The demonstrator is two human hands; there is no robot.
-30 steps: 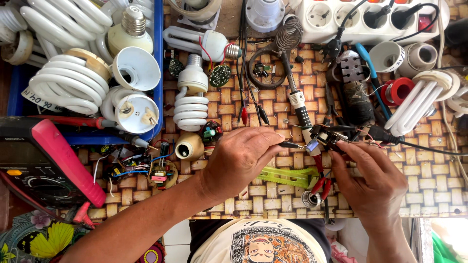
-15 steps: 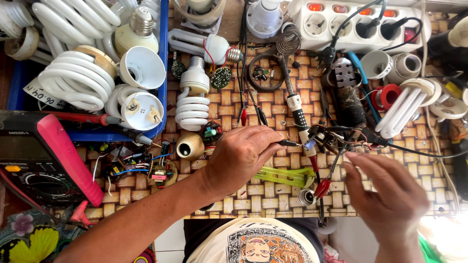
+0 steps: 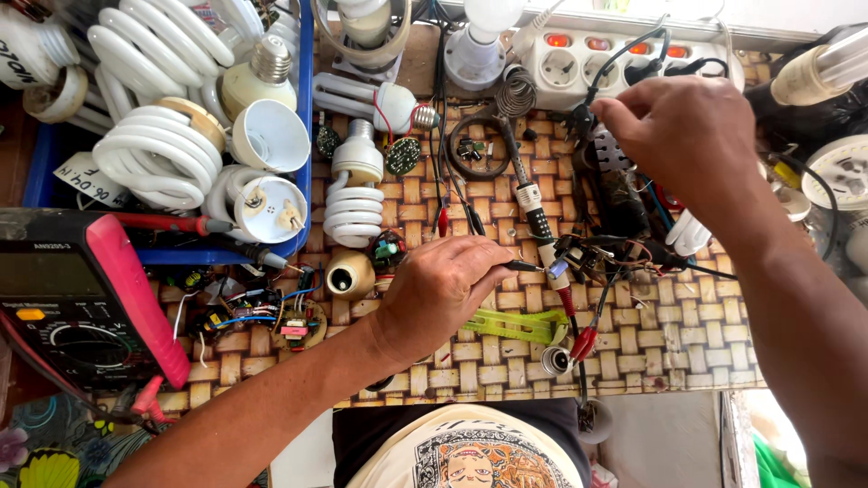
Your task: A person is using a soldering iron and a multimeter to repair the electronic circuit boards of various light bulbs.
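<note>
I am pinching one thin black probe (image 3: 523, 266) between the fingers of my left hand (image 3: 443, 294), its tip touching the small circuit board (image 3: 579, 258) lying on the woven mat (image 3: 687, 334). My right hand (image 3: 683, 136) is reaching up toward the white power strip (image 3: 624, 54), fingers curled narrow over a black cable (image 3: 633, 54); I cannot tell whether they are gripping it. Three red switches are glowing on that strip. One soldering iron (image 3: 529, 194) is lying just beside the board. One green plastic tool (image 3: 511, 325) is resting near my left wrist. In the blue tray (image 3: 306, 136) I am counting four spiral lamps. One multimeter (image 3: 72, 298) is sitting at far left.
</note>
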